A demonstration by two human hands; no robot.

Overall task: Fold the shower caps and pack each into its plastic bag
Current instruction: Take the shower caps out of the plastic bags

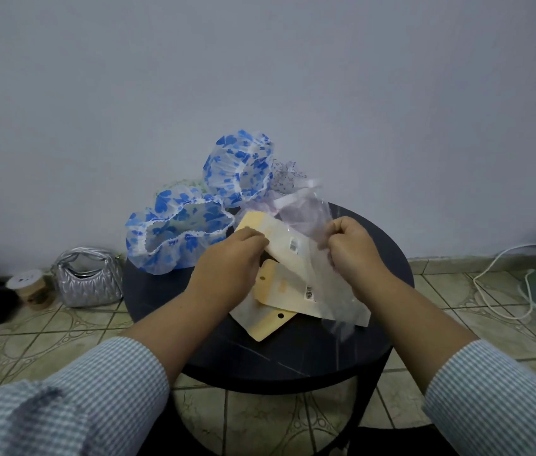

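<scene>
Both the left hand point(230, 258) and right hand point(350, 245) grip a plastic bag point(288, 248), seemingly holding a cap.

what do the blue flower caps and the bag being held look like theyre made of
The two blue-flowered shower caps look like thin translucent plastic film with white frilly elastic trim; light shows through them. The clear packing bag held by both hands seems to be glossy crinkly plastic with a cream card backing, likely paper.

- shower caps point(178, 230): translucent white, blue floral print, white lace trim
- plastic bag point(288, 245): clear, cream-yellow header card
- table point(293, 357): black
- handbag point(87, 279): silver, quilted
- sleeves point(95, 396): blue-white fine check
- wall point(260, 77): pale grey-blue
</scene>
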